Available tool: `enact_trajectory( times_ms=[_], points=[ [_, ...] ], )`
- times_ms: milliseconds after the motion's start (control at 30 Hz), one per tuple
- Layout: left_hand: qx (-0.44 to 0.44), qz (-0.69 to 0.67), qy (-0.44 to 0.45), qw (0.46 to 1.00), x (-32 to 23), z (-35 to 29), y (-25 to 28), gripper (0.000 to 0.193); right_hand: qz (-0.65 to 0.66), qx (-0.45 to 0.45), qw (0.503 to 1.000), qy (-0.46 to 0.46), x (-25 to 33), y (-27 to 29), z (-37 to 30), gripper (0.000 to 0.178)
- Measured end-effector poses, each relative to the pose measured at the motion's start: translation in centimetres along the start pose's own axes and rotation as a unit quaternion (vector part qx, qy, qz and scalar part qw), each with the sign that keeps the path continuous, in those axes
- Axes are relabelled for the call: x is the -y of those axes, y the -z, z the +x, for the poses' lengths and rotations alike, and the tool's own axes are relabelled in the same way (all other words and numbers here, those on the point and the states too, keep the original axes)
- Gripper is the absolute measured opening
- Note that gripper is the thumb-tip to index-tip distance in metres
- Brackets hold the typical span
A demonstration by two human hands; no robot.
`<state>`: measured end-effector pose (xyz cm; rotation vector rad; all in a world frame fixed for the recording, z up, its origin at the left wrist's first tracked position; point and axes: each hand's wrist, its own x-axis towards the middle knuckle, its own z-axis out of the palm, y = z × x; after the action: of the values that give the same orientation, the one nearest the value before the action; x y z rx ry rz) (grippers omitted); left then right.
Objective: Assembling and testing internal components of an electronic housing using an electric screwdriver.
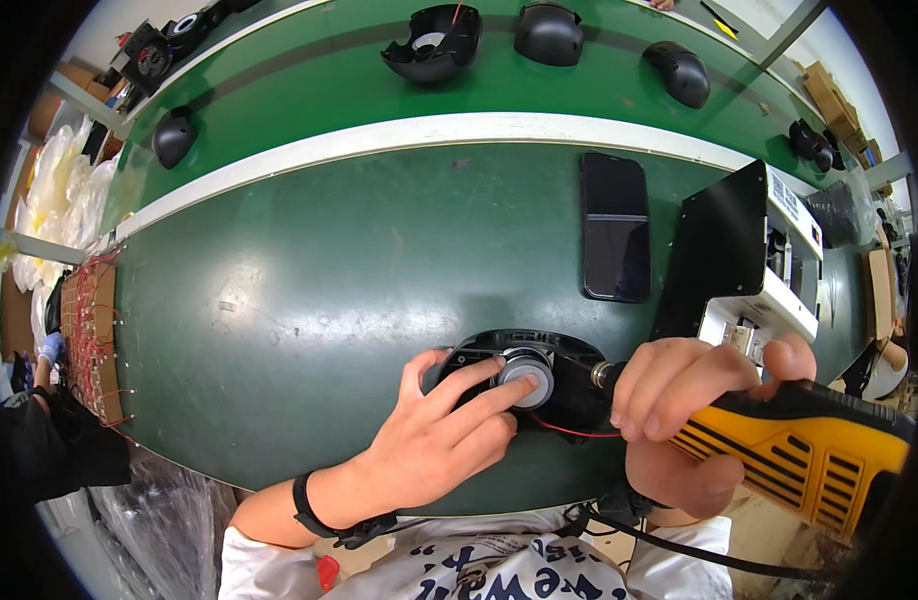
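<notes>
A black curved plastic shell (571, 402) lies on the green table close in front of me. Set in it is a small round speaker (528, 380) with a grey back. My left hand (434, 440) steadies the speaker, fingertips pressed on its back and rim. My right hand (684, 400) is wrapped round a yellow-and-black electric screwdriver (799, 450), held almost level. Its metal tip points left at the shell's right side; whether it touches a screw I cannot tell. A red wire (579, 433) runs from the shell toward my right hand.
A dark phone (616, 228) lies beyond the shell. Right of it stands a black-and-white screw feeder (744, 250). Several black shells (549, 35) sit on the green conveyor (329, 85) behind a white rail. At far left are a cardboard box with red wires (91, 340) and another person's gloved hand (51, 347).
</notes>
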<state>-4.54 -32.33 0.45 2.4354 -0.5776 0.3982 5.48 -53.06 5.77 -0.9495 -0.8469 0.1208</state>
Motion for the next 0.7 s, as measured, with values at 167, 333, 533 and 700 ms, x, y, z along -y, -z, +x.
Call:
enact_trajectory(
  times_ms=[167, 333, 533, 700],
  points=[
    [-0.003, 0.000, 0.004, 1.000, 0.0, -0.2, 0.0, 0.029, -0.021, 0.013, 1.000, -0.010, 0.0, 0.0, 0.1, 0.078],
    [-0.002, 0.002, 0.009, 1.000, -0.2, 0.1, 0.0, 0.029, -0.118, -0.078, 0.987, 0.074, -1.4, -1.5, 0.5, 0.075],
    [-0.008, -0.002, 0.015, 1.000, -0.1, 0.1, 0.2, 0.030, -0.115, -0.060, 0.989, 0.067, -1.4, -1.5, 0.6, 0.074],
    [-0.015, 0.001, 0.016, 1.000, -0.2, 0.2, 0.1, 0.031, -0.089, -0.043, 0.994, 0.039, -1.6, -1.3, 0.4, 0.071]
  ],
)
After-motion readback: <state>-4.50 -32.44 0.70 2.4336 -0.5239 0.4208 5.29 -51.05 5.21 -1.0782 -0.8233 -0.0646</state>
